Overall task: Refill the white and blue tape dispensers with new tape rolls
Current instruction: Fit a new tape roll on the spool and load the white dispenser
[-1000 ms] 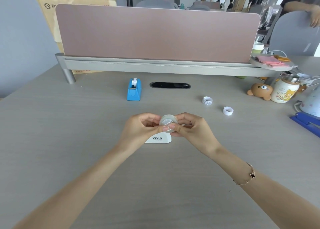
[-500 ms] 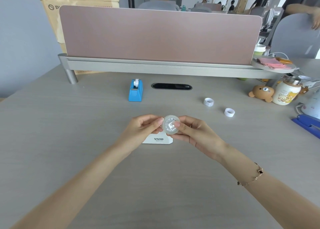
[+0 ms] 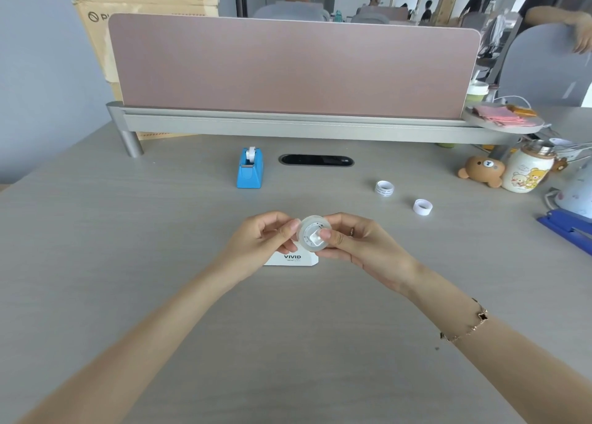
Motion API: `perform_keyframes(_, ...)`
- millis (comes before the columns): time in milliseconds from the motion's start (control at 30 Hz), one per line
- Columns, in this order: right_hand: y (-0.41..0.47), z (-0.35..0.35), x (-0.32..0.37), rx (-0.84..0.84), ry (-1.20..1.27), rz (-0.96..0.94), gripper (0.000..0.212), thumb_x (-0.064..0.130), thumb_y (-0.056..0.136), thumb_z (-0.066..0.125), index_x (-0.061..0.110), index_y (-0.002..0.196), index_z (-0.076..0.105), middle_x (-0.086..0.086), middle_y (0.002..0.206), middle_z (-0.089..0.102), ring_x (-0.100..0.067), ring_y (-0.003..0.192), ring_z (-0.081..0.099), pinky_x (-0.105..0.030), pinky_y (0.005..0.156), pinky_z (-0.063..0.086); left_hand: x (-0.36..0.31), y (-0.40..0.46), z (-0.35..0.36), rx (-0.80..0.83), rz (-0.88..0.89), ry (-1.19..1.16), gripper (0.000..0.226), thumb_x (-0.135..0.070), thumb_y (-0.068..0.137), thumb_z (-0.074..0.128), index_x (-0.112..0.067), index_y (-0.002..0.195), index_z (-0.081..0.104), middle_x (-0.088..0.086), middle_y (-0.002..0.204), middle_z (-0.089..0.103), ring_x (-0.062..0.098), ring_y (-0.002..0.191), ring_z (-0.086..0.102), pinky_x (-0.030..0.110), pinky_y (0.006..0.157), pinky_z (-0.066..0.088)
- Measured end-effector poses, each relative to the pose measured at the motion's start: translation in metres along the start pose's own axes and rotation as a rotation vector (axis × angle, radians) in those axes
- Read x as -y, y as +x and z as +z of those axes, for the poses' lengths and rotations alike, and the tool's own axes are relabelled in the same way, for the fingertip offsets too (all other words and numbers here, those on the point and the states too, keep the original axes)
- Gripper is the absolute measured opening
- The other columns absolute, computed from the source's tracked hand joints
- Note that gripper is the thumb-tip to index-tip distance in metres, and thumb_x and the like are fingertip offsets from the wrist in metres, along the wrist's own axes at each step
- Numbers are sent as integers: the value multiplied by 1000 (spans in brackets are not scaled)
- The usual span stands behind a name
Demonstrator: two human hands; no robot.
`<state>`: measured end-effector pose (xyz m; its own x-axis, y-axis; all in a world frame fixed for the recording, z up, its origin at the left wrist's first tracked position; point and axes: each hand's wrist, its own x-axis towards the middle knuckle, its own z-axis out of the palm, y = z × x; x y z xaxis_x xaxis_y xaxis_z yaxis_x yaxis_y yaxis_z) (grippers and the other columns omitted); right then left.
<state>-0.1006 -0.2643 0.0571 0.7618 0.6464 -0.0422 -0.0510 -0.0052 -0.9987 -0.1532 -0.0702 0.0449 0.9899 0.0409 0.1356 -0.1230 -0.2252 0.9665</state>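
A clear tape roll (image 3: 308, 243) with a white hub in its centre hangs above the desk between both hands. My left hand (image 3: 259, 237) pinches its left rim. My right hand (image 3: 358, 242) grips it from the right, thumb pressed on the hub. Just below and behind them the white dispenser (image 3: 293, 258), marked VIVID, stands on the desk, mostly hidden. The blue dispenser (image 3: 250, 169) stands farther back with a white roll in it.
Two small empty white tape cores (image 3: 384, 188) (image 3: 422, 206) lie to the right. A bear toy (image 3: 480, 170), a printed jar (image 3: 527, 170) and a blue object (image 3: 565, 228) crowd the right edge. A pink divider (image 3: 288, 71) closes the back; a cable slot (image 3: 316, 160) is in the desk.
The roll has turned in my hands so that its flat face and the white hub show toward me. Both hands stay together over the white dispenser.
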Motion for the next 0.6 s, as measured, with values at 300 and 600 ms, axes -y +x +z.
perform_keyframes(300,-1,0,0,-19,161,29,31,18,92,57,-4,114,60,-20,115,68,-28,107,67,-29,93,54,2,-6,6,48,-6,-68,17,-20,90,58,-6,98,63,-6,75,73,6,74,69,15,70,52)
perform_keyframes(600,-2,-9,5,-27,-273,-17,25,24,89,63,14,112,64,4,92,71,-4,81,65,-17,77,51,2,-1,0,52,-28,-41,18,-30,79,67,-16,91,66,-9,79,71,7,75,66,23,75,55)
